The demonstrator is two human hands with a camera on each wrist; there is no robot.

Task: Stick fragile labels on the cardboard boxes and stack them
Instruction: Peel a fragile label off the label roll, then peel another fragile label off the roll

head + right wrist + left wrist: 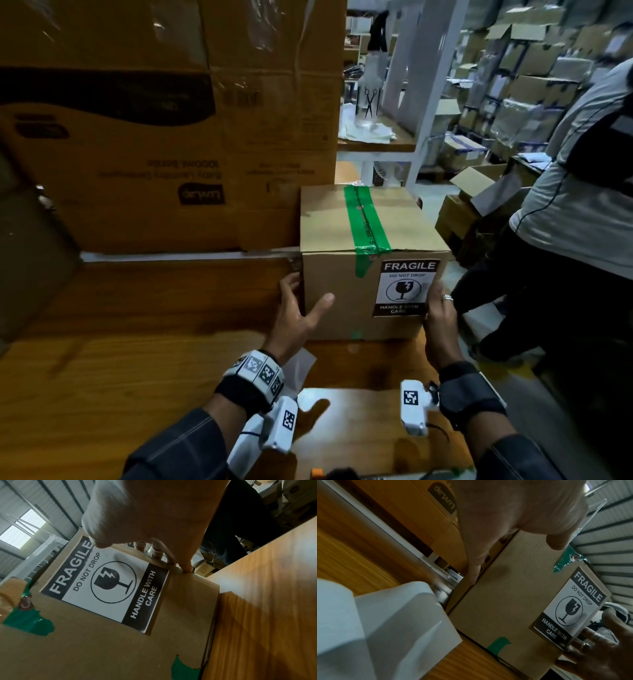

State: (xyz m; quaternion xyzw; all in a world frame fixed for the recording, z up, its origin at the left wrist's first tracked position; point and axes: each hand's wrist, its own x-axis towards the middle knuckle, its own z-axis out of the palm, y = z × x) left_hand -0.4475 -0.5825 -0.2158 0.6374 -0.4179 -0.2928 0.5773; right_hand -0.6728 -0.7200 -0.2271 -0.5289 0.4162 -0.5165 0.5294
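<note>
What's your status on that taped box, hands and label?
Left hand and right hand flat on opposite sides of the cardboard box. Fragile label on its front face. Big carton close on the left.

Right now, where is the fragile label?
In the head view the fragile label is on the near face of the cardboard box, toward its right edge, beside the right hand.

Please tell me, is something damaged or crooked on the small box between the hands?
The fragile label sits straight on the cardboard box. Only the green tape looks rough: its end on the front face is torn and ragged. Nothing else stands out.
</note>
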